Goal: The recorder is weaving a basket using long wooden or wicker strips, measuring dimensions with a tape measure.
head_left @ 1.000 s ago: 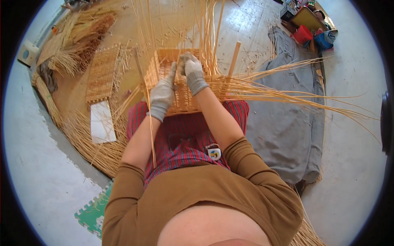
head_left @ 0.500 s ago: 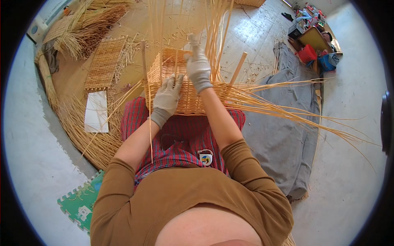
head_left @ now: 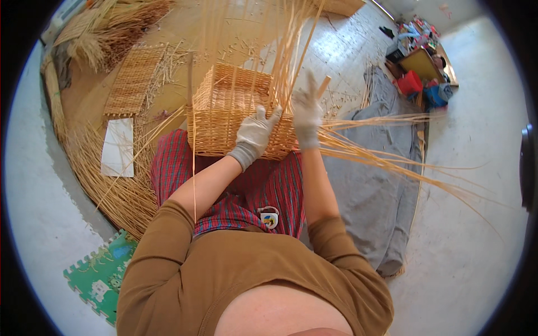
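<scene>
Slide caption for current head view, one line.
Gloved left hand against a wicker basket, blurred gloved right hand by its right end, long wicker strands fanning rightward.

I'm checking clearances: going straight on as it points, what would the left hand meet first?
The left hand would probably meet the upright canes rising at the right of the basket, though depth is unclear.

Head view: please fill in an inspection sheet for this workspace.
Surface: tan floor, partly shiny.
Work things: woven basket with upright strands; long strands trail right.
Clutter: small scraps strewn on the floor; woven panel and white sheet at left.
Hands: both gloved; left hand on the basket's near side, grip unclear; right hand blurred, fingers extended, by its right end.
Cables: nothing seen.
Surroundings: grey cloth and red container at right; green mat lower left.
</scene>
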`<state>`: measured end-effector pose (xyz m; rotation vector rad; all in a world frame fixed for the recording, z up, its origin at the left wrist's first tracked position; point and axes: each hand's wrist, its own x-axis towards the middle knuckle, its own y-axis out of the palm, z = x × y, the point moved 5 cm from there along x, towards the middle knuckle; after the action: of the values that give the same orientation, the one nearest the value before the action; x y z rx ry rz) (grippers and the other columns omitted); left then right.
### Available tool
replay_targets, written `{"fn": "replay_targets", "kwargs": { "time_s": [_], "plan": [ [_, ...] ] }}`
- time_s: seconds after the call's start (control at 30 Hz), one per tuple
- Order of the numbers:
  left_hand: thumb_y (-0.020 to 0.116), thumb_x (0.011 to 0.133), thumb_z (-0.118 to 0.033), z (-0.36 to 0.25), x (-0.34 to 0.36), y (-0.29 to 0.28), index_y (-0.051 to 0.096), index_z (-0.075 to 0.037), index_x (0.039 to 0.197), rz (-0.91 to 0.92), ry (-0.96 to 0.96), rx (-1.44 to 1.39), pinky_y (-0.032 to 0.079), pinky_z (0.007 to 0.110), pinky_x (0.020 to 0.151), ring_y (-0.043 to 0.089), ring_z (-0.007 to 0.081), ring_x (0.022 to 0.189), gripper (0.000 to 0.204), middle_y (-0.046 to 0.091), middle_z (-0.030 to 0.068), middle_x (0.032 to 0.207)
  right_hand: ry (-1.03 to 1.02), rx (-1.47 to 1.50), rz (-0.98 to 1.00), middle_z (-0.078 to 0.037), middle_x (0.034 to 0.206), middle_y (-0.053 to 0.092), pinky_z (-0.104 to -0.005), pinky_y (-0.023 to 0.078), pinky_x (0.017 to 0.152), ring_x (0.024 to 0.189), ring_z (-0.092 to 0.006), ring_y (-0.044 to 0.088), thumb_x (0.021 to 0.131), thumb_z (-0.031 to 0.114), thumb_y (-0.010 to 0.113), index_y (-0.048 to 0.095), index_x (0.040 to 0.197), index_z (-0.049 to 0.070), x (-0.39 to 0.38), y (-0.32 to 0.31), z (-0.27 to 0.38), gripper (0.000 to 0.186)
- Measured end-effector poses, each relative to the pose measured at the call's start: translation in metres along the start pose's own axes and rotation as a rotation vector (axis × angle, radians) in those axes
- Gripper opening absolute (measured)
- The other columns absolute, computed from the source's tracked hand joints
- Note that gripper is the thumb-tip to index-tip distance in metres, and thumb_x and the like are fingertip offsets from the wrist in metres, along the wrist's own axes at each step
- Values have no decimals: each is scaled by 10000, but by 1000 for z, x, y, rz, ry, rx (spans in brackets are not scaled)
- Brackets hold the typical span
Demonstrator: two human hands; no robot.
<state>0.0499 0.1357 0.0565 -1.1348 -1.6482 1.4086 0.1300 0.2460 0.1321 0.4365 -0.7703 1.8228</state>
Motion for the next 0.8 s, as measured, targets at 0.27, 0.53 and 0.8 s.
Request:
{"fn": "replay_targets", "kwargs": {
  "time_s": [0.27, 0.53, 0.8],
  "plan": [
    [691, 898, -123, 29, -47, -3, 531, -201, 1467, -518, 211, -712, 529, 411, 991, 651, 365, 1111, 596, 499, 212, 1441, 714, 436, 165, -71, 890, 729, -197, 463, 504, 561, -72, 545, 1050, 230, 601, 689, 1144, 58, -118, -19, 11, 215],
    [665, 976, -141, 166, -106, 71, 663, -65, 1248, -473, -359, -1026, 516, 307, 848, 610, 174, 951, 283, 682, 56, 1109, -245, 1383, 805, -60, 605, 598, -280, 455, 488, 554, -121, 593, 851, 175, 735, 611, 654, 36, 2, 16, 344, 271],
    [620, 1004, -33, 181, -110, 81, 673, -8, 1202, -499, -414, -1159, 533, 243, 800, 636, 112, 911, 207, 710, 56, 1144, -562, 1329, 710, -62, 610, 597, -315, 461, 493, 554, -177, 594, 865, 156, 696, 607, 658, 66, -23, 6, 378, 242]
  ]
}}
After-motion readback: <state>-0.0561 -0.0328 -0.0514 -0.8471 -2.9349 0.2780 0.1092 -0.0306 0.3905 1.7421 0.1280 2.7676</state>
